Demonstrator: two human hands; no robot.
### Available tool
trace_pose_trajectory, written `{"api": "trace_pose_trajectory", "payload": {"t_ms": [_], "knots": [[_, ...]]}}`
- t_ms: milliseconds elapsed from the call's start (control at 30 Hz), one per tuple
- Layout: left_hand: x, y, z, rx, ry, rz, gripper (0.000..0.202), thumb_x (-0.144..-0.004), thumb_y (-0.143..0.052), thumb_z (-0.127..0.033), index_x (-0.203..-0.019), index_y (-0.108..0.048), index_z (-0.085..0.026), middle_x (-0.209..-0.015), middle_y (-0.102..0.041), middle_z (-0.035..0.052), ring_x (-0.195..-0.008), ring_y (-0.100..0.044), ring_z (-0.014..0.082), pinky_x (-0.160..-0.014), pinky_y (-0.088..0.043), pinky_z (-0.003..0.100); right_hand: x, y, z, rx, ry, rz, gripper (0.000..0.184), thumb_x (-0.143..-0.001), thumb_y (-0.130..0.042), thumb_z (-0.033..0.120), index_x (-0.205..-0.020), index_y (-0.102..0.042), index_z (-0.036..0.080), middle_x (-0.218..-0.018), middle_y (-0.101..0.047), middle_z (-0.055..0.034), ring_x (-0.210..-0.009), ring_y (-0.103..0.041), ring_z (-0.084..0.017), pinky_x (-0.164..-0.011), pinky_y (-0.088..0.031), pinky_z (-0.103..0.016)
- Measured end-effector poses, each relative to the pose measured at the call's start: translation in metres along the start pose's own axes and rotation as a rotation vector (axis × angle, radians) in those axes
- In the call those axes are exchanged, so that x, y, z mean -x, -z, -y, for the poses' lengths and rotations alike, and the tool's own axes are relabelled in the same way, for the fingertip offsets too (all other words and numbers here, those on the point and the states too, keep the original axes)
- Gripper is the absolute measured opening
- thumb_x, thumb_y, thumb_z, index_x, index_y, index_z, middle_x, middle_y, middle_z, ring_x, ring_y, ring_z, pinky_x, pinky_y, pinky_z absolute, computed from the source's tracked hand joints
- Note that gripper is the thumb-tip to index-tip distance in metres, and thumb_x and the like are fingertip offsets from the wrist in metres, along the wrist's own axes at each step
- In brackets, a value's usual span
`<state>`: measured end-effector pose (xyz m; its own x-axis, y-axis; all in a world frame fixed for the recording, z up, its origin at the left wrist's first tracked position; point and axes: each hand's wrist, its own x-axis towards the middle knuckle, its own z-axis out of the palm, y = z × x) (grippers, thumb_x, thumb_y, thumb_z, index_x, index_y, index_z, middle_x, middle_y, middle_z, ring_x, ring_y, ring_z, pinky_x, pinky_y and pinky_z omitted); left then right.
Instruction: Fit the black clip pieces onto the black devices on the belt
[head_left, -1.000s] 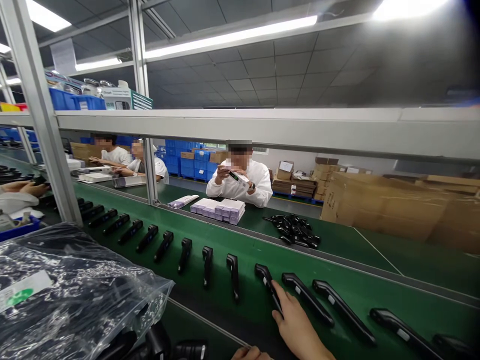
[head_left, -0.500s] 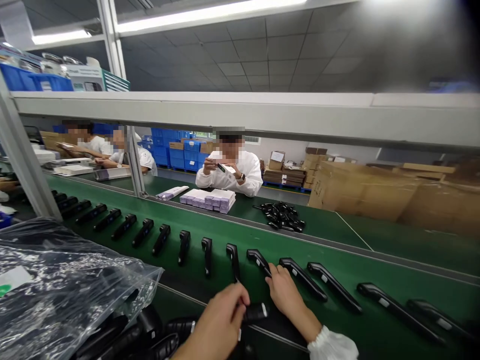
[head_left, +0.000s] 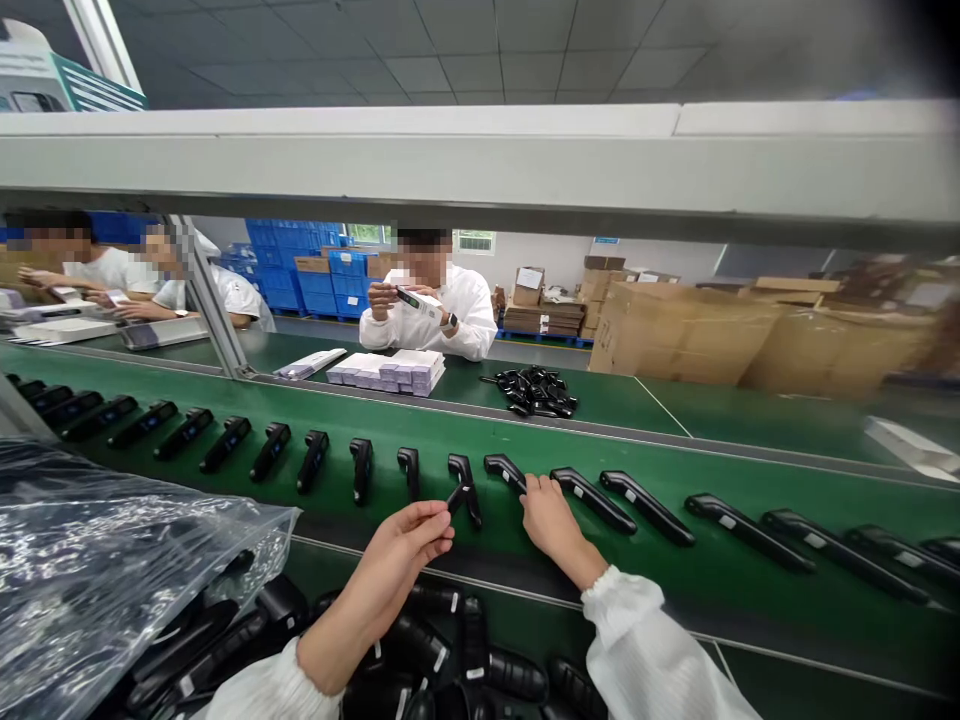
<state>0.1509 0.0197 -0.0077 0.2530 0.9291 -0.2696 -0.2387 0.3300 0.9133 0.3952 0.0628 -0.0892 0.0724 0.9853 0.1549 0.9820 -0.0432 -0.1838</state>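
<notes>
My left hand point(head_left: 412, 545) pinches a small black piece point(head_left: 455, 498), whose tip overlaps a black angled device point(head_left: 465, 480) lying on the green belt. I cannot tell whether the two touch. My right hand point(head_left: 553, 520) has its fingers closed round the lower end of another black angled device point(head_left: 504, 467); its bent top and a small white label show. To the right lies a similar device point(head_left: 592, 500), also with a white label. Below my hands sits a heap of black parts point(head_left: 517, 672), several with white labels.
A row of black devices point(head_left: 225, 443) runs along the green belt point(head_left: 525, 440). Clear plastic bag point(head_left: 135, 570) at left. Across the belt, a person point(head_left: 469, 310) in white handles a small item behind white-purple boxes point(head_left: 390, 370) and small black pieces point(head_left: 536, 390). A shelf beam point(head_left: 450, 165) crosses above.
My view has shifted. My left hand has moved up from the near heap to the belt, holding the small black piece near a device. My right hand stays at the same device.
</notes>
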Motion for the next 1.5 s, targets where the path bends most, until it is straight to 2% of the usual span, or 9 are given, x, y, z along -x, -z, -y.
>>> {"api": "trace_pose_trajectory", "payload": {"t_ms": [200, 367, 467, 633, 833, 1100, 1233, 1400, 1500], "knots": [[0.007, -0.01, 0.004, -0.08, -0.031, 0.027, 0.04, -0.076, -0.078, -0.049, -0.093, -0.059, -0.018, -0.098, -0.069, 0.0082, -0.091, -0.066, 0.0226, -0.084, -0.053, 0.034, 0.009, 0.02, 0.006, -0.148, -0.04, -0.132, 0.045, -0.096, -0.052, 0.03, -0.137, -0.052, 0.01, -0.13, -0.055, -0.0212, -0.123, -0.044, -0.037, -0.101, -0.035, -0.05], [0.01, -0.022, 0.017, -0.113, -0.035, 0.096, 0.033, -0.09, -0.058, -0.049, -0.103, -0.047, -0.021, -0.114, -0.067, 0.0121, -0.104, -0.066, 0.0265, -0.088, -0.053, 0.038, 0.041, 0.053, 0.046, -1.168, 0.123, 0.035, 0.039, -0.09, -0.059, 0.047, -0.119, -0.063, 0.022, -0.107, -0.066, -0.0074, -0.098, -0.061, -0.024, -0.088, -0.048, -0.039], [0.013, -0.023, 0.024, -0.464, -0.122, 0.176, 0.032, -0.097, -0.04, -0.047, -0.111, -0.048, -0.02, -0.114, -0.065, 0.013, -0.103, -0.065, 0.0277, -0.083, -0.053, 0.041, 0.05, 0.06, 0.06, -1.48, 0.085, 0.079, 0.035, -0.082, -0.067, 0.043, -0.11, -0.065, 0.022, -0.092, -0.065, -0.0026, -0.084, -0.061, -0.019, -0.078, -0.048, -0.032], [0.038, -0.021, 0.018, -1.286, -0.334, 0.359, 0.038, -0.087, -0.059, -0.034, -0.124, -0.059, -0.024, -0.122, -0.06, 0.0102, -0.119, -0.051, 0.0337, -0.102, -0.04, 0.051, 0.04, 0.043, 0.037, -1.121, 0.004, 0.006, 0.032, -0.084, -0.057, 0.028, -0.112, -0.069, 0.022, -0.092, -0.062, -0.0041, -0.084, -0.059, -0.02, -0.08, -0.047, -0.033], [0.05, -0.028, 0.012, -1.563, -0.261, 0.458, 0.037, -0.081, -0.066, -0.023, -0.118, -0.066, -0.02, -0.122, -0.064, 0.0128, -0.119, -0.054, 0.0358, -0.105, -0.038, 0.056, 0.038, 0.002, 0.018, -0.405, 0.053, -0.09, 0.047, -0.09, -0.039, 0.011, -0.133, -0.058, 0.012, -0.119, -0.062, -0.0172, -0.107, -0.058, -0.029, -0.091, -0.046, -0.039], [0.047, -0.028, 0.034, -1.515, -0.302, 0.467, 0.041, -0.086, -0.054, -0.013, -0.126, -0.059, -0.015, -0.132, -0.059, 0.0172, -0.124, -0.053, 0.0334, -0.108, -0.038, 0.048, 0.022, -0.008, 0.004, -0.243, 0.033, -0.179, 0.035, -0.094, -0.042, 0.015, -0.121, -0.062, 0.01, -0.109, -0.064, -0.0191, -0.105, -0.06, -0.031, -0.09, -0.048, -0.04], [0.037, -0.026, 0.033, -1.325, -0.309, 0.295, 0.032, -0.081, -0.042, -0.001, -0.1, -0.06, -0.02, -0.101, -0.066, 0.0087, -0.09, -0.064, 0.0249, -0.08, -0.049, 0.036, 0.035, 0.018, 0.008, -0.446, 0.077, -0.293, 0.035, -0.097, -0.047, 0.035, -0.122, -0.063, 0.017, -0.113, -0.063, -0.0154, -0.11, -0.056, -0.032, -0.096, -0.044, -0.047], [0.013, -0.011, 0.022, -0.587, -0.301, 0.158, 0.007, -0.085, -0.052, -0.025, -0.092, -0.051, -0.022, -0.086, -0.054, -0.001, -0.07, -0.054, 0.0143, -0.065, -0.042, 0.026, 0.057, 0.044, 0.042, -1.209, 0.124, 0.225, 0.039, -0.09, -0.058, 0.051, -0.113, -0.065, 0.02, -0.09, -0.066, -0.006, -0.083, -0.064, -0.023, -0.067, -0.051, -0.032], [0.007, -0.006, 0.02, -0.355, -0.269, 0.192, 0.018, -0.081, -0.059, -0.032, -0.092, -0.049, -0.022, -0.088, -0.055, -0.0013, -0.073, -0.055, 0.0133, -0.069, -0.043, 0.026, 0.065, 0.057, 0.057, -1.329, 0.113, 0.298, 0.042, -0.083, -0.068, 0.044, -0.119, -0.061, 0.023, -0.1, -0.066, -0.0053, -0.091, -0.063, -0.022, -0.072, -0.051, -0.031]]}}
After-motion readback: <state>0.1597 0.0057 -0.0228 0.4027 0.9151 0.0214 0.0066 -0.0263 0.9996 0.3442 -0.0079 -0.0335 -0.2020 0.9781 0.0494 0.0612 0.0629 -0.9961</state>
